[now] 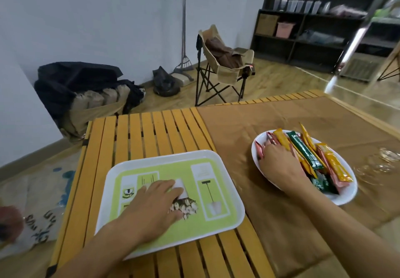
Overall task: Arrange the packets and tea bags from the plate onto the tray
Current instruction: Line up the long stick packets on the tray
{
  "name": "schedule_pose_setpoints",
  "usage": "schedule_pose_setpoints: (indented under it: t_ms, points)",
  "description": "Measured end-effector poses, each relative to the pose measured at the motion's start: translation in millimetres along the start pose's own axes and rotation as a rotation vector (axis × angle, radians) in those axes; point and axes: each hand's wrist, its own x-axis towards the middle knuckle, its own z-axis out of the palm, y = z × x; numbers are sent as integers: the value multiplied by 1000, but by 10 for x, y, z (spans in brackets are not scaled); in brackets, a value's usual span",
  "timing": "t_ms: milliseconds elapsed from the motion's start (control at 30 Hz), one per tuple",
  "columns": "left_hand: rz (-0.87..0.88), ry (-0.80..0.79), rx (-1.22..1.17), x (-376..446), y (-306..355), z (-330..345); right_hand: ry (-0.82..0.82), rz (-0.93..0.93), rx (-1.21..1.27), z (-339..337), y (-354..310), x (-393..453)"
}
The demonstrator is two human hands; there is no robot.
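We are laying our left hand (154, 205) flat on the tray (229, 182), nearest to us, fingers straight and spread, pressing on a white packet (180, 188) whose far corner is peeking out past the fingertips. A second packet (187, 207) with a speckled brown print is lying under the thumb side; the palm is covering most of both, so we cannot tell where one ends and the other begins, or whether they overlap. The tray itself is sitting on the slatted table (151, 130), its near edge partly hidden by our forearm.

We are reaching our right hand (279, 162) onto the plate (344, 197), knuckles up, fingers bent down over the sachets (307, 154). The fingertips are hidden among the red sticks at the left of the pile, so we cannot tell whether they are gripping one or only touching. The sachets, red, orange, green and yellow, are lying side by side in a fan across the plate, several of their ends buried under our hand and wrist. The plate is resting on a brown cloth (259, 117) covering the table's right half.

At the right edge, glassware (385, 158) is showing only as a smeared, transparent blur. At the lower left a dark blurred shape (8, 221) is being cut off by the frame.
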Motion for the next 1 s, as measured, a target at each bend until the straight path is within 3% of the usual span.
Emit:
schedule_pose_setpoints:
  t_ms: [167,300,433,600,700,867,1000]
  points:
    - [-6,25,-27,-84,19,57,-37,72,63,-38,-28,-80]
    - [-1,64,-57,-140,-36,112,55,21,134,-174,-86,-148]
    - [-3,79,-100,-159,-31,100,133,-237,247,-273,-334,-497]
    - [20,298,-324,-251,6,-22,-46,-704,256,-137,-650,-1001]
    - [80,418,-363,-321,96,-113,-134,-825,189,-16,-743,-1120]
    - [219,320,-297,-379,259,-42,-323,-819,336,46,-705,-1105]
    - [242,272,-272,-367,312,51,-346,-697,413,18,-618,-1063]
